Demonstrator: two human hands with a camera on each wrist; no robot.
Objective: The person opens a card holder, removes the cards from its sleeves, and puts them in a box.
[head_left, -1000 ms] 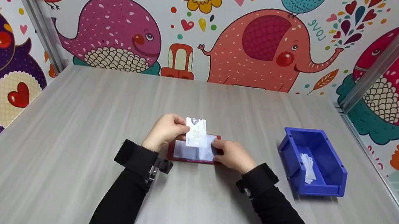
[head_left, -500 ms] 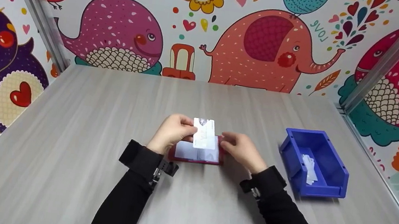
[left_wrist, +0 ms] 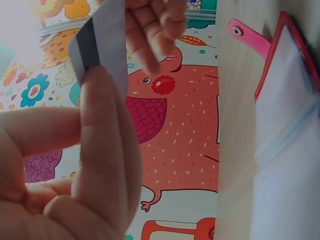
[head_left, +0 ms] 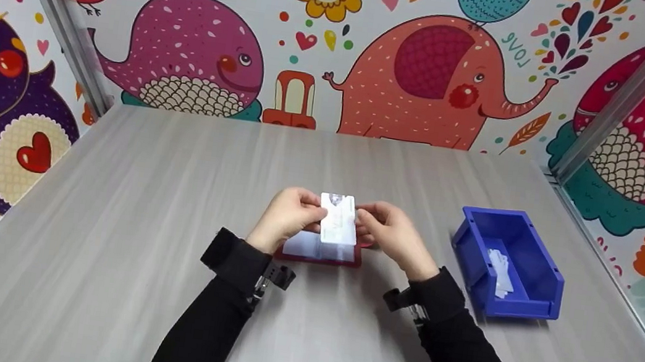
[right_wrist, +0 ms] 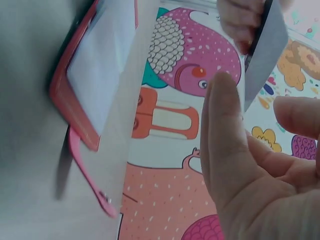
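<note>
My left hand [head_left: 289,217] pinches a white card [head_left: 339,220] by its left edge, holding it up above the table. A dark stripe runs along the card's back [left_wrist: 90,47] in the left wrist view. My right hand [head_left: 393,234] is by the card's right edge. In the right wrist view its fingers [right_wrist: 225,135] are straight, the thumb is apart from them, and the card [right_wrist: 270,55] is not between them. Below lies an opened red card holder [head_left: 318,261] with clear sleeves, partly hidden by the card. Its pink snap strap [right_wrist: 87,175] sticks out to the side.
A blue plastic bin [head_left: 524,308] stands on the table to the right, with several whitish, translucent pieces [head_left: 499,273] inside. Patterned panels [head_left: 423,82] printed with cartoon animals close off the back and both sides of the table [head_left: 99,270].
My left hand has carried the card to the right. My right hand has left the card holder's right edge and come up beside the card.
</note>
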